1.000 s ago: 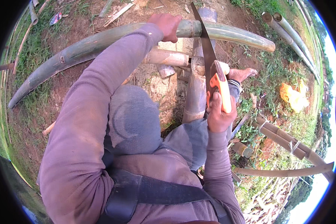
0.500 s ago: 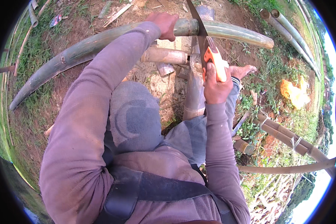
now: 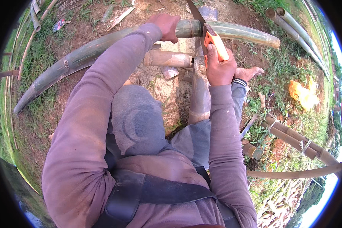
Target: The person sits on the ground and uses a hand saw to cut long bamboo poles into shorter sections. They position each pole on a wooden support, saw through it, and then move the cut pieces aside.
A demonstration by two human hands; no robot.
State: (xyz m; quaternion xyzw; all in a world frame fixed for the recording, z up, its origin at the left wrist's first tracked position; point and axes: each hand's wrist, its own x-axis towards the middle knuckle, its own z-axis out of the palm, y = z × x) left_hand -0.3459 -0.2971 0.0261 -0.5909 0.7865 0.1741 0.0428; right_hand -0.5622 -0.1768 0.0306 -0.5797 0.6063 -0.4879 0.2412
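We have the green bamboo pole (image 3: 188, 29) ahead of us, its long axis left to right — our left hand (image 3: 166, 26), the nearer, clasps it, while our right hand (image 3: 221, 69) grips the saw (image 3: 213, 39) crossing it.

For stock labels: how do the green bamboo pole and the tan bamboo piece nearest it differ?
The green bamboo pole shows a long run, the tan bamboo piece only a short stretch. The left hand grips the pole; neither hand touches the piece. Both look round.
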